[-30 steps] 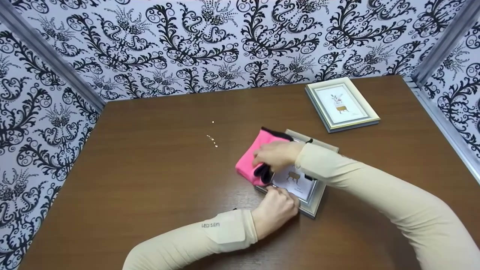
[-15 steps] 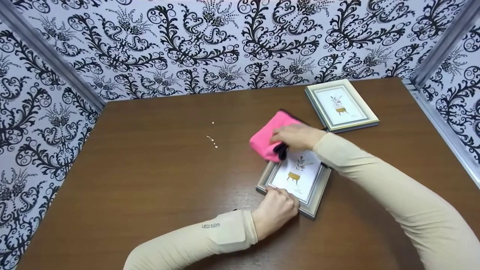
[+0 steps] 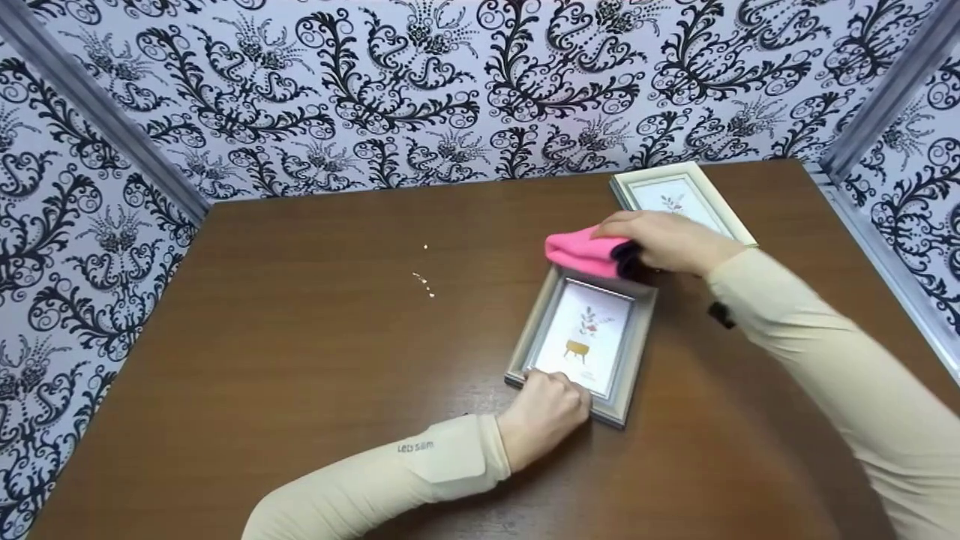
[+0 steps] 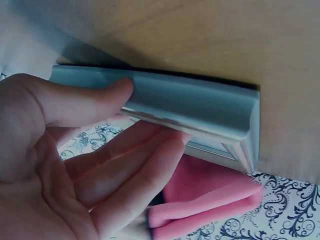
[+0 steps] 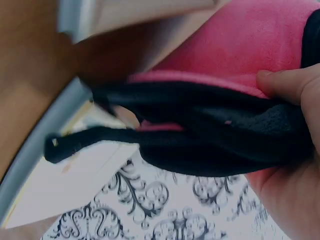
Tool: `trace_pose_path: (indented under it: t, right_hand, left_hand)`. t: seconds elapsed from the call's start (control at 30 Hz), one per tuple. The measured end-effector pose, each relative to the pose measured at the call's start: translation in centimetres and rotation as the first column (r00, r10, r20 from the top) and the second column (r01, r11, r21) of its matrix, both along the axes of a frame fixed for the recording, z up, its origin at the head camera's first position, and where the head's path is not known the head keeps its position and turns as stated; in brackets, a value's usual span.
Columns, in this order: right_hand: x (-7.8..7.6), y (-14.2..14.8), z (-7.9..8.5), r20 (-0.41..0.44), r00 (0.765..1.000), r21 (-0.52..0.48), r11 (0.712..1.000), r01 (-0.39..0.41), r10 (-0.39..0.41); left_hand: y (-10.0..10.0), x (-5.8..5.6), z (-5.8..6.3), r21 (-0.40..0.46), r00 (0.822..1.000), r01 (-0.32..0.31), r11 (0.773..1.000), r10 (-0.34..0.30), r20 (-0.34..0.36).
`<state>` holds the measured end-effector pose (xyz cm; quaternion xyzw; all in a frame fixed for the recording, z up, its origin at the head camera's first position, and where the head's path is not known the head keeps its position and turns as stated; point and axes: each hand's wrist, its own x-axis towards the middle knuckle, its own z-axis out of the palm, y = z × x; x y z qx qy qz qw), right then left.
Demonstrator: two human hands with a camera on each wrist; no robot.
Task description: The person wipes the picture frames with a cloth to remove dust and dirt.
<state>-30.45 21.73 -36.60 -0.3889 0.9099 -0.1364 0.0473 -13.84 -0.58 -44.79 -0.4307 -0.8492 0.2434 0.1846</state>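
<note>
A picture frame (image 3: 643,330) with a drawing of a plant on a yellow stool lies on the brown table. My left hand (image 3: 545,414) grips its near edge; in the left wrist view the thumb (image 4: 117,94) presses the outer side and the fingers (image 4: 145,170) lie over the front lip. My right hand (image 3: 667,238) holds a folded pink cloth (image 3: 581,251) with black edging, right at the frame's far edge. In the right wrist view the thumb (image 5: 282,82) pinches the cloth's folds, and a black loop (image 5: 90,137) hangs from it.
A second picture frame (image 3: 720,199) lies at the back right, partly hidden behind my right hand. Several small white bits (image 3: 424,283) are scattered on the table (image 3: 300,337) left of the frames. Patterned walls (image 3: 405,90) enclose the back and sides.
My right hand has moved with the pink cloth from the frame's left side up and right to its far edge, uncovering the picture. The held frame has turned slightly; my left hand stays on it.
</note>
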Motion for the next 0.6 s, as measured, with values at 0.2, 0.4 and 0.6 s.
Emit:
trace_pose_path:
  t: [0.2, 0.4, 0.6]
  right_hand:
    - [1.6, 2.9, 2.0, -0.049, 0.999, -0.127, 0.992, -0.026, 0.02]
    - [3.3, 4.8, 3.0, -0.126, 0.992, -0.14, 0.989, -0.045, 0.027]
    - [4.7, 5.8, 3.3, -0.085, 0.995, -0.094, 0.995, 0.045, -0.053]
  left_hand:
    - [-0.6, -1.9, 0.2, 0.033, 0.997, -0.065, 0.997, 0.064, 0.037]
    - [-2.0, -5.1, 0.7, 0.093, 0.984, -0.174, 0.98, 0.169, 0.063]
    - [-4.1, -9.1, 1.6, 0.117, 0.949, -0.283, 0.952, 0.26, 0.176]
